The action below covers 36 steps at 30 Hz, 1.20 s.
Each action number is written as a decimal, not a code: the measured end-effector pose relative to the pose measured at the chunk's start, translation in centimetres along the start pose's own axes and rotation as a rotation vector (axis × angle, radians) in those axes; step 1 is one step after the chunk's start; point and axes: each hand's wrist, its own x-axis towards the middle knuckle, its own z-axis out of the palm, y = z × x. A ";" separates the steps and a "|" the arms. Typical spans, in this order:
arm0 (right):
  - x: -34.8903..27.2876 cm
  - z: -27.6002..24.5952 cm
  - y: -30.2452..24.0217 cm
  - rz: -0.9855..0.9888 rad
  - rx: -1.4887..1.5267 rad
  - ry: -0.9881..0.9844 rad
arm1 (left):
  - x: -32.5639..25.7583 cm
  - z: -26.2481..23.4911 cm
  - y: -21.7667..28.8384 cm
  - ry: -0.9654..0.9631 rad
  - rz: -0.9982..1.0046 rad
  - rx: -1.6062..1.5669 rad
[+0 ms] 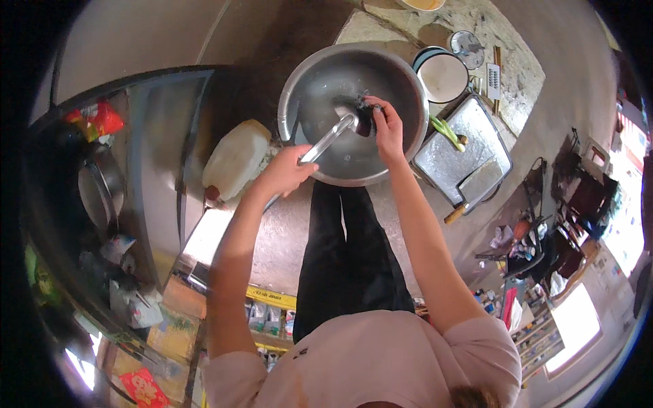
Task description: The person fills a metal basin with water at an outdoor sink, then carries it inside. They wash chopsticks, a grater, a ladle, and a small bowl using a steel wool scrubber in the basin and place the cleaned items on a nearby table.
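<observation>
A large round metal basin (288,88) with shallow water in it lies in front of me. My left hand (282,173) is at the basin's near left rim, closed round the handle of a long metal ladle (329,139). The ladle slants up and to the right into the basin, its head partly hidden. Over the basin's right half, my right hand (388,134) has its fingers closed on a dark scrubbing pad (365,120). The pad presses against the ladle's head.
Right of the basin are a white enamel pot (442,77), a glass lid (467,49) and a metal tray (469,146) bearing green onions (445,129) and a cleaver (476,183). A whitish plastic jug (237,158) lies left. A dark cabinet (160,149) stands further left.
</observation>
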 end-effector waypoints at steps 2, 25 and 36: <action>-0.9 0.5 -2.0 -0.274 -0.339 -0.151 | 0.3 -0.6 0.6 -0.051 0.007 -0.005; 0.4 -2.0 -5.4 -0.734 -1.222 -0.547 | 0.9 0.1 -0.2 -0.032 0.014 0.001; 3.0 -1.2 3.3 0.128 -0.381 -0.189 | 0.4 -0.8 -0.1 -0.088 -0.073 0.145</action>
